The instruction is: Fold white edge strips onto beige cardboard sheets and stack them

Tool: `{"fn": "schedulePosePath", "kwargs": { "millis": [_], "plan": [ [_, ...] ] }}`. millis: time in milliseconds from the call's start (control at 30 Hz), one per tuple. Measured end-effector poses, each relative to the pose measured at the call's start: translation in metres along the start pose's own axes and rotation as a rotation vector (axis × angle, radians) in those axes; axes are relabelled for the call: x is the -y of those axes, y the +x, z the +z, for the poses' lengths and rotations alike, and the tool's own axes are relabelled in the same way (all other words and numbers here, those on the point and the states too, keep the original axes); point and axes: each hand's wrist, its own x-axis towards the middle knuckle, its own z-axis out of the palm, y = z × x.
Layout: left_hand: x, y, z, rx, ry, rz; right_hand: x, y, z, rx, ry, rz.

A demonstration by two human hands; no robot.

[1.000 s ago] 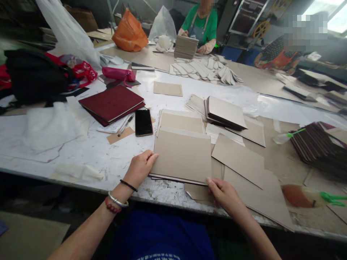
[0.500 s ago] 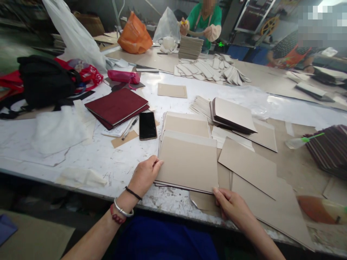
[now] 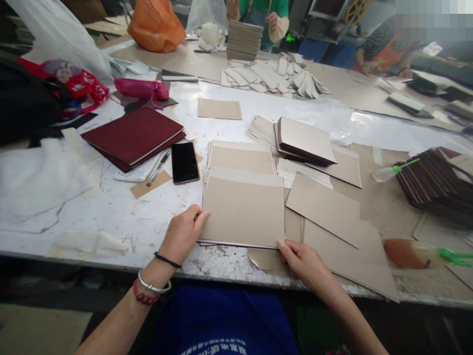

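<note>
A small stack of beige boards with dark edges [image 3: 242, 209] lies in front of me near the table's front edge. My left hand [image 3: 186, 229] is closed on the stack's left edge, thumb on top and fingers curled beneath. At the lower right corner, my right hand [image 3: 301, 256] pinches the boards between thumb and fingers. Behind this stack lies a similar beige board pile [image 3: 240, 159], partly covered by it. To the right, a loose beige board [image 3: 323, 207] overlaps larger beige sheets [image 3: 354, 259].
Left of the boards are a phone [image 3: 185, 163], a pen [image 3: 158, 168] and maroon covers [image 3: 135, 134]. Farther back stands a thicker board stack [image 3: 306, 140]. At right are dark-edged boards [image 3: 436, 180] and a bottle of brown liquid [image 3: 406, 254]. Two people work across the table.
My view has tilted down and shifted, so things on the table appear higher and farther left. Both hands keep hold of the board stack, which looks slightly more level.
</note>
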Motion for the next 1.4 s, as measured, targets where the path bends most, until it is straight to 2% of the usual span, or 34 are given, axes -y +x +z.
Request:
{"fn": "schedulePosePath", "kwargs": {
  "millis": [400, 733, 1133, 1400],
  "plan": [
    [-0.002, 0.001, -0.005, 0.025, -0.008, -0.015, 0.005, 0.0, -0.004, 0.036, -0.048, 0.006],
    [-0.003, 0.0, -0.002, -0.018, -0.062, -0.043, -0.001, 0.004, 0.0, 0.047, -0.048, 0.001],
    [-0.007, -0.006, 0.003, -0.031, 0.043, -0.092, 0.008, -0.001, -0.005, -0.025, -0.103, -0.008],
    [-0.005, -0.003, 0.006, 0.0, 0.067, -0.116, 0.011, -0.005, -0.007, -0.065, -0.132, 0.009]
  ]
}}
